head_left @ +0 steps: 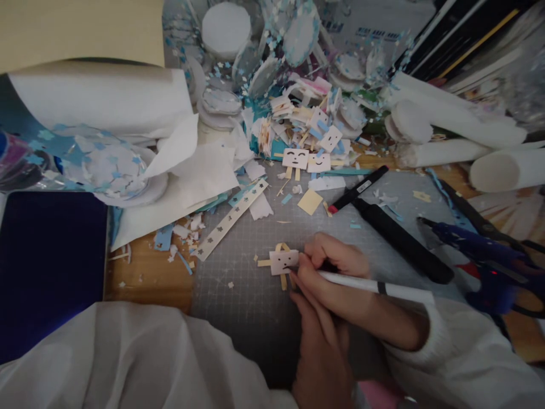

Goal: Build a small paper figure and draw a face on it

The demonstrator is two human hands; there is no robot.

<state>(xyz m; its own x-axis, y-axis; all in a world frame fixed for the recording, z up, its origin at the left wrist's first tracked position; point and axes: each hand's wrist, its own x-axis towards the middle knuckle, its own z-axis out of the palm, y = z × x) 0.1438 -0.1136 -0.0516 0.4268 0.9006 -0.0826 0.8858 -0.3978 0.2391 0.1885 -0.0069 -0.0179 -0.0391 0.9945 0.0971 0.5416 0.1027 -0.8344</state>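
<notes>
A small paper figure (280, 262) lies on the grey cutting mat (238, 329). It has a white rectangular face with drawn dots and a mouth line, plus cream paper strips as arm and legs and a cream loop on top. My right hand (332, 272) grips a slim white pen (392, 291), its dark tip at the mouth on the face. From below, my left hand (321, 346) reaches in, its finger and thumb pinching the figure's lower right edge and leg. My right hand partly covers that side of the figure.
Several finished-looking paper figures (295, 159) are heaped at the back. A patterned strip (232, 221), a cream square (310, 202), a black marker (360, 189) and a black-handled tool (402, 241) lie on the mat. A blue glue gun (481, 250) sits right; a dark tablet-like panel (53, 267) left.
</notes>
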